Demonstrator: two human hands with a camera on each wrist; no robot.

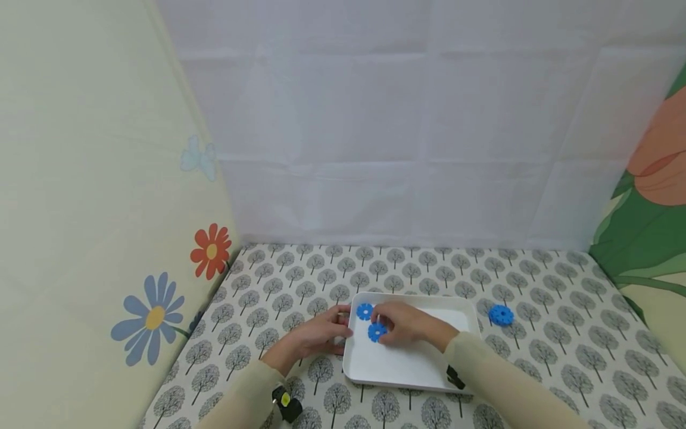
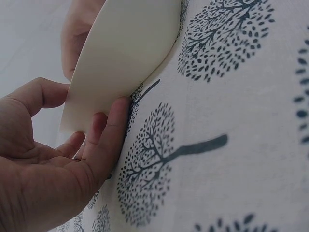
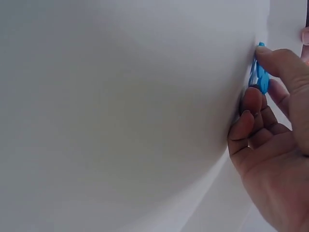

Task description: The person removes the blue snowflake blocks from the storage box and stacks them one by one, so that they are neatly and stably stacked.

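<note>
A shallow white tray [image 1: 407,363] lies on the cloth. At its left wall is my left hand [image 1: 323,331]. In the left wrist view its thumb [image 2: 48,92] is at the rim and its fingers lie along the wall's outer side, gripping the edge. Inside the tray, my right hand [image 1: 403,322] pinches a blue notched plastic disc [image 1: 377,332] between thumb and fingers, low over the tray floor. The right wrist view shows this disc [image 3: 261,77] nearly edge-on at the fingertips. Another blue notched disc [image 1: 364,311] lies flat in the tray's far left corner.
Right of the tray, a small pile of blue discs [image 1: 501,315] sits on the tree-patterned cloth [image 1: 284,298]. A white sheet [image 1: 375,149] hangs behind the table. Flower-printed panels stand at the left [image 1: 96,208] and right [image 1: 659,196].
</note>
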